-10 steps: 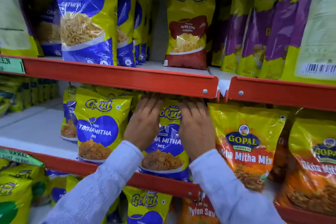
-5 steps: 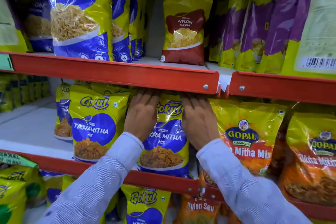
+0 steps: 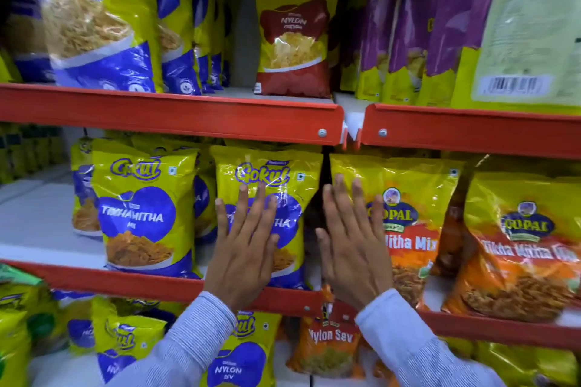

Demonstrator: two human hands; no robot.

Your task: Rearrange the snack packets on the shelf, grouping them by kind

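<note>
Hovering flat and spread, both hands sit in front of the middle shelf (image 3: 163, 284): left hand (image 3: 243, 248) with fingers fanned over the face of the centre Gokul Tikha Mitha packet (image 3: 267, 198), right hand (image 3: 349, 245) open beside it, fingers overlapping the edge of the Gopal Tikha Mitha Mix packet (image 3: 408, 223). Neither hand pinches anything; whether the palms touch the film, cannot tell. Grouping on this shelf looks mostly done: two blue Gokul packets stand together, the other one (image 3: 143, 214) to the left, and the two orange Gopal packets run together, the second (image 3: 522, 245) further right. Dark gap between the brands. Upper shelf: lone red Nylon packet (image 3: 295, 34) between blue and purple rows, likely left to sort.
</note>
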